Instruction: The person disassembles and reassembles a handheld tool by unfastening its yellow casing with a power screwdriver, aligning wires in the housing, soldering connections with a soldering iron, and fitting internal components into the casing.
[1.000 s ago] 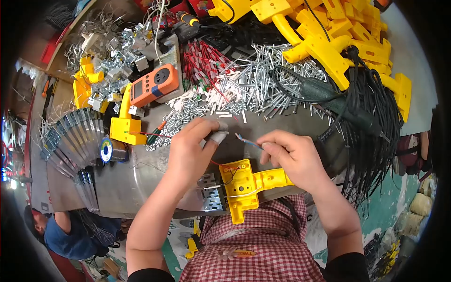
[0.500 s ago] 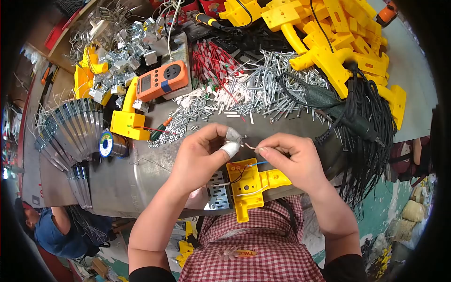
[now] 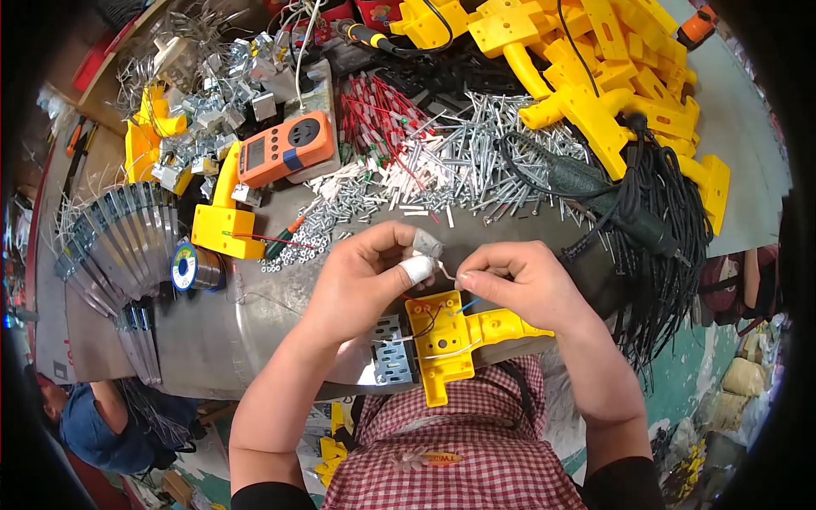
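My left hand (image 3: pixel 357 276), white tape on thumb and forefinger, pinches a tiny light-coloured piece whose kind I cannot make out. Just right of it, my right hand (image 3: pixel 527 285) pinches a thin wire (image 3: pixel 448 273) that reaches to the left fingertips. Below both hands lies an open yellow plastic housing (image 3: pixel 460 367) with a handle pointing right. Dark, white and blue wires (image 3: pixel 470 304) run in it. Against its left side sits a perforated metal plate (image 3: pixel 393 361), near the table edge.
Piles of screws (image 3: pixel 493 161), red-wired parts (image 3: pixel 374 115) and yellow housings (image 3: pixel 595 110) cover the back. An orange meter (image 3: pixel 270 174) and a solder spool (image 3: pixel 201 270) stand at left. Black cords (image 3: pixel 663 280) hang over the right edge. Another person (image 3: pixel 106 429) sits at lower left.
My right fingertips have moved slightly left and down, closer to the left ones, and the wire end now meets the left fingertips. The housing's handle shows further to the right.
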Tool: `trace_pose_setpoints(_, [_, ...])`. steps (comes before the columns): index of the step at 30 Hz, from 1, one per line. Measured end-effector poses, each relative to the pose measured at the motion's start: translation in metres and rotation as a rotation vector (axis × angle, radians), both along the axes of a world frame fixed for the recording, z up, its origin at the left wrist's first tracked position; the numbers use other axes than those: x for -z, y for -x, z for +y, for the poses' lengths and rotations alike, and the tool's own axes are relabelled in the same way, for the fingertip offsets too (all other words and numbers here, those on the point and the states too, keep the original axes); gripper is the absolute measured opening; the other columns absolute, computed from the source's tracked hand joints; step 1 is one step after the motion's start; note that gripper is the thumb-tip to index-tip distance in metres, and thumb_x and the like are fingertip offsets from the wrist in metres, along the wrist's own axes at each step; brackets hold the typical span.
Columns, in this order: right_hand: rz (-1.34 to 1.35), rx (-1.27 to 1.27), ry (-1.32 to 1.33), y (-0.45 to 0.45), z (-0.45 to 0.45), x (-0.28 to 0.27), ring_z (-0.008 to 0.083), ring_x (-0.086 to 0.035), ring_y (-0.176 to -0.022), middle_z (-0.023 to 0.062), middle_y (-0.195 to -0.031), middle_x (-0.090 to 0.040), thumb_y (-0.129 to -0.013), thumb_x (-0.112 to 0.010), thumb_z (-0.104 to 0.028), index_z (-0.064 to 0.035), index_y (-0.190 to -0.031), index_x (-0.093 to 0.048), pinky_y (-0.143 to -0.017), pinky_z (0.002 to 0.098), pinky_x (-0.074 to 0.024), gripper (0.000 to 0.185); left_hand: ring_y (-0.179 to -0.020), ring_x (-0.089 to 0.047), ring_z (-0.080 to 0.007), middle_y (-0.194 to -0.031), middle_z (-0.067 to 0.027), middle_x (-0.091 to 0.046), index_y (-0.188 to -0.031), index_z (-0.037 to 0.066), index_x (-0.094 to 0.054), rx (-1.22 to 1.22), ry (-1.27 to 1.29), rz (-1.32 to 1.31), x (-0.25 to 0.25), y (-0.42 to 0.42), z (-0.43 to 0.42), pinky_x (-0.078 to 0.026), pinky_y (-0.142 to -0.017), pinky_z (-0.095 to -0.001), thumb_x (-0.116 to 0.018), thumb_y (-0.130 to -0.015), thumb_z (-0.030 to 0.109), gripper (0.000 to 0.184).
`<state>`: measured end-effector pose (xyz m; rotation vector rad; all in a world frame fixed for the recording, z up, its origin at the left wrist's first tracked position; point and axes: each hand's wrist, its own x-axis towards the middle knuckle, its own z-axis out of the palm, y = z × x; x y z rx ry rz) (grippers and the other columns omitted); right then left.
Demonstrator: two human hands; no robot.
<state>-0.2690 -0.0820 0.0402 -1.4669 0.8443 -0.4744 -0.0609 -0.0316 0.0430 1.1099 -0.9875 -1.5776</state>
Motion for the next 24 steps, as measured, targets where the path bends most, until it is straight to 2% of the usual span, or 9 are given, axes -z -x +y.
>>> trace_pose_setpoints(2, [-0.006,-0.01,0.014,-0.001,0.0,0.0,0.0017,-0.05,-0.066,0.0003,-0.069,-0.061,-0.087,-0.063,-0.013,0.0035,-0.092,-0.065,-0.058,0.021,-0.0415,0.018,-0.078,-0.06,-0.0103,-0.089,-0.0028,-0.063,-0.101,0.002,-0.06,-0.021,0.039,-0.236,-0.002,0.002,0.0,-0.05,-0.07,-0.0246,-0.066,-0.083,0.003,0.019])
trace_pose_setpoints(6, [0.016,0.014,-0.003,-0.002,-0.004,0.001,0.0015,-0.048,-0.064,-0.0001,-0.067,-0.06,-0.087,-0.062,-0.013,0.0031,-0.09,-0.064,-0.057,0.0209,-0.0406,0.017,-0.082,-0.062,-0.0104,-0.089,-0.0056,-0.066,-0.099,0.001,-0.062,-0.013,0.158,-0.523,0.0,0.001,0.001,-0.049,-0.074,-0.0254,-0.065,-0.083,0.002,0.017])
trace_pose_setpoints(8, [0.034,0.04,0.04,-0.004,-0.004,0.001,0.0012,-0.046,-0.061,-0.001,-0.063,-0.057,-0.086,-0.062,-0.013,0.0022,-0.089,-0.064,-0.055,0.0215,-0.039,0.016,-0.081,-0.062,-0.0112,-0.09,-0.0081,-0.066,-0.097,0.002,-0.062,-0.006,0.363,-0.738,-0.003,0.001,0.0,-0.049,-0.074,-0.0256,-0.067,-0.081,0.002,0.017])
trace_pose_setpoints(11, [0.036,0.141,0.141,-0.009,-0.003,0.006,0.0017,-0.044,-0.057,-0.0001,-0.058,-0.055,-0.085,-0.063,-0.013,0.0012,-0.088,-0.064,-0.052,0.0225,-0.0377,0.015,-0.082,-0.061,-0.0095,-0.09,-0.0058,-0.065,-0.097,0.001,-0.06,-0.025,0.499,-0.831,0.005,-0.002,-0.004,-0.049,-0.073,-0.0252,-0.065,-0.082,0.0,0.016])
trace_pose_setpoints(12, [0.035,0.14,0.143,-0.011,0.0,0.003,0.0017,-0.044,-0.057,-0.0001,-0.058,-0.055,-0.085,-0.063,-0.013,0.0012,-0.088,-0.064,-0.052,0.0225,-0.0377,0.015,-0.082,-0.061,-0.0095,-0.09,-0.0058,-0.065,-0.097,0.001,-0.06,-0.027,0.501,-0.832,0.005,-0.001,-0.004,-0.049,-0.073,-0.0252,-0.065,-0.082,0.0,0.016])
trace_pose_setpoints(14, [0.106,0.223,0.259,-0.015,0.005,-0.004,0.0024,-0.044,-0.052,0.0017,-0.055,-0.052,-0.085,-0.063,-0.014,0.0001,-0.086,-0.064,-0.049,0.0237,-0.0368,0.014,-0.084,-0.057,-0.0089,-0.092,-0.0012,-0.061,-0.096,0.0,-0.058,-0.11,0.118,-0.398,0.004,0.003,-0.004,-0.047,-0.077,-0.0233,-0.062,-0.084,-0.003,0.013])
trace_pose_setpoints(17, [0.073,0.286,0.322,-0.02,0.01,0.001,0.0024,-0.044,-0.051,0.0034,-0.054,-0.053,-0.085,-0.063,-0.015,-0.0005,-0.086,-0.064,-0.048,0.0239,-0.037,0.015,-0.085,-0.057,-0.009,-0.093,-0.0018,-0.061,-0.097,0.0,-0.057,-0.122,0.086,-0.166,0.002,0.002,-0.004,-0.047,-0.077,-0.0238,-0.062,-0.084,-0.002,0.015])
trace_pose_setpoints(21, [0.04,0.279,0.361,-0.022,0.009,0.003,0.0052,-0.047,-0.05,0.0042,-0.055,-0.055,-0.085,-0.063,-0.016,-0.0009,-0.087,-0.064,-0.048,0.0252,-0.0381,0.015,-0.084,-0.057,-0.0061,-0.089,0.0017,-0.061,-0.099,-0.001,-0.059,-0.096,0.109,-0.124,0.006,0.002,-0.002,-0.049,-0.075,-0.0237,-0.063,-0.085,0.0,0.015])
trace_pose_setpoints(24, [0.128,0.178,0.4,-0.02,0.006,-0.003,0.0136,-0.055,-0.05,0.0062,-0.059,-0.058,-0.085,-0.062,-0.014,-0.0013,-0.087,-0.064,-0.05,0.0288,-0.0418,0.013,-0.08,-0.059,-0.0075,-0.087,-0.0005,-0.062,-0.098,0.0,-0.061,-0.083,0.132,-0.247,0.009,0.007,-0.002,-0.049,-0.073,-0.0235,-0.065,-0.082,0.001,0.016])
